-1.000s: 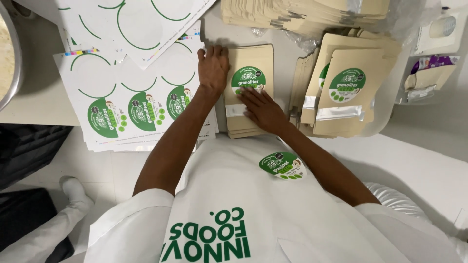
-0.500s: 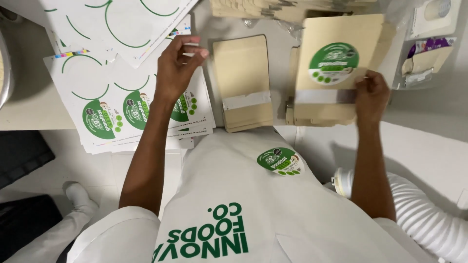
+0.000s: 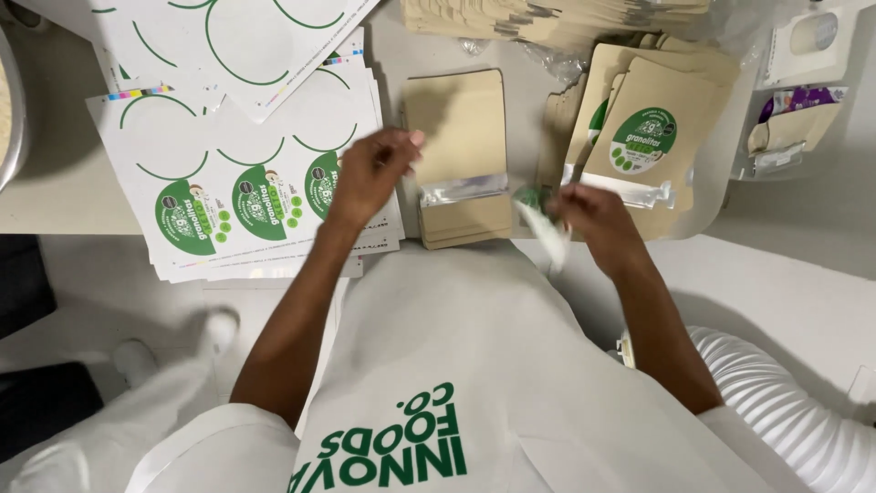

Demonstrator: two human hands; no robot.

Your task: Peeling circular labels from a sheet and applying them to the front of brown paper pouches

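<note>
My right hand (image 3: 598, 219) pinches a round green sticker (image 3: 540, 224), blurred by motion, just above the table's front edge. It hovers between a stack of blank brown pouches (image 3: 459, 137) and a pile of pouches bearing green round labels (image 3: 650, 137). My left hand (image 3: 365, 173) hovers with loosely bent fingers and nothing in it, over the right edge of the sticker sheets (image 3: 246, 196) and close to the blank pouches' left side. The top blank pouch lies flat with a silvery strip near its lower end.
More white sticker sheets with empty green circles (image 3: 237, 36) lie at the back left. A long pile of brown pouches (image 3: 557, 18) runs along the back. A white box (image 3: 808, 46) stands at the right, a metal bowl's rim (image 3: 11, 110) at the left, and a white ribbed hose (image 3: 803, 411) lower right.
My right hand set the labelled pouch on the right pile and took the green sticker off my apron. My left hand moved right from the sticker sheets toward the blank pouches.
</note>
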